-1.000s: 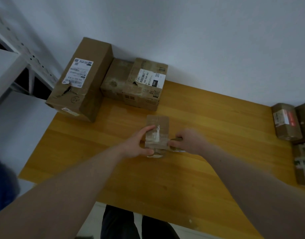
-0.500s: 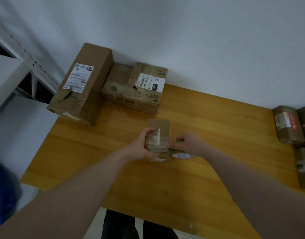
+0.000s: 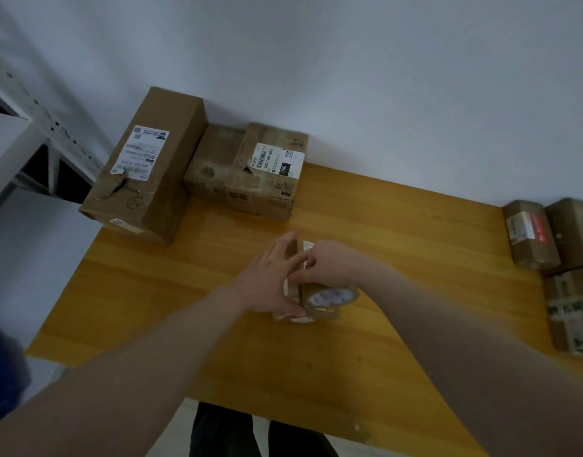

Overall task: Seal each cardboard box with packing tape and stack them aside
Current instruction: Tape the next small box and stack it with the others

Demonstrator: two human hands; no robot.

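A small brown cardboard box (image 3: 292, 258) stands at the middle of the wooden table (image 3: 399, 252), mostly hidden by both hands. My left hand (image 3: 269, 278) grips its left side, fingers along the side and thumb at the near bottom. My right hand (image 3: 326, 263) lies over the box's top and right side and holds a roll of brown packing tape (image 3: 331, 296), which sits against the box's near right corner. A white label (image 3: 308, 246) shows at the far edge of the box.
A tall box (image 3: 145, 166) and a flatter labelled box (image 3: 250, 173) stand at the table's far left against the wall. Several taped boxes (image 3: 530, 239) lie along the right edge. A white metal shelf (image 3: 26, 133) stands to the left.
The small box has been turned up onto its side. My right hand moved up over the top of the box, and the tape roll now shows fully at its near right corner.
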